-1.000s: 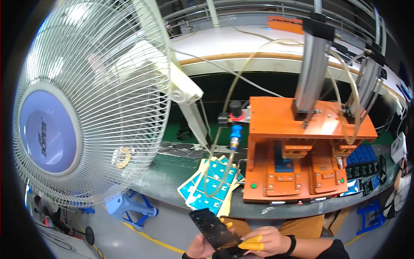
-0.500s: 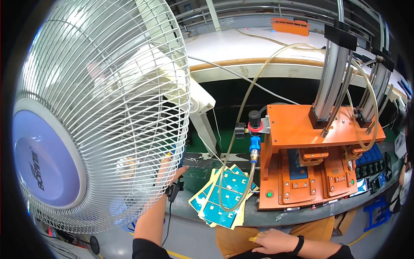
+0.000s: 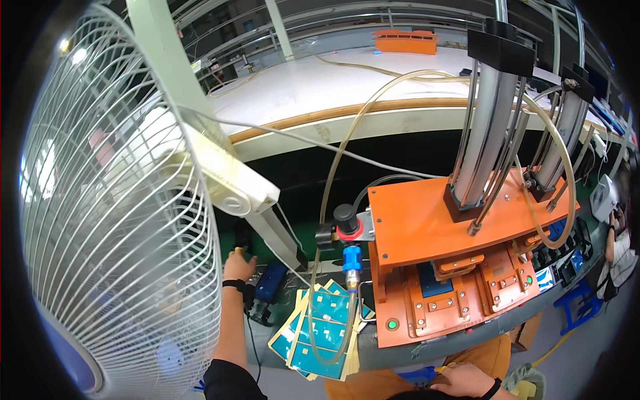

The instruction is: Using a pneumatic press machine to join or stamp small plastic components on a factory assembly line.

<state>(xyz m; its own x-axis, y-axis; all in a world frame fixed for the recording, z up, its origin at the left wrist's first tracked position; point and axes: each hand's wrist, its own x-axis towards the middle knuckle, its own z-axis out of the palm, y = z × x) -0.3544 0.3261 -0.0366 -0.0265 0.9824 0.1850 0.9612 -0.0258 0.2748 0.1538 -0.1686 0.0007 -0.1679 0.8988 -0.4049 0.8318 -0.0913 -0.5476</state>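
Note:
My left hand reaches out past the fan, thumb apart from the fingers and a yellow cover on one fingertip. Its tips are at the lower edge of a small black object; I cannot tell whether they touch. Right of that wrist lies a blue block with black parts beside it. My right hand rests over my lap, its fingers loosely stretched to the left, one tip yellow. Next to those fingers a blue thing shows between my legs; its kind is unclear.
A white wire-caged fan fills the left side. Fanned blue-green printed sheets with yellow edges lie on the bench under a looped hose. An orange press with two upright cylinders stands at right. A person's arm shows far right.
The view has shifted, so the fan shows less and the press sits farther left. My left hand, formerly partly behind the cage, shows plainly near the black object. A blue thing appears by my right hand.

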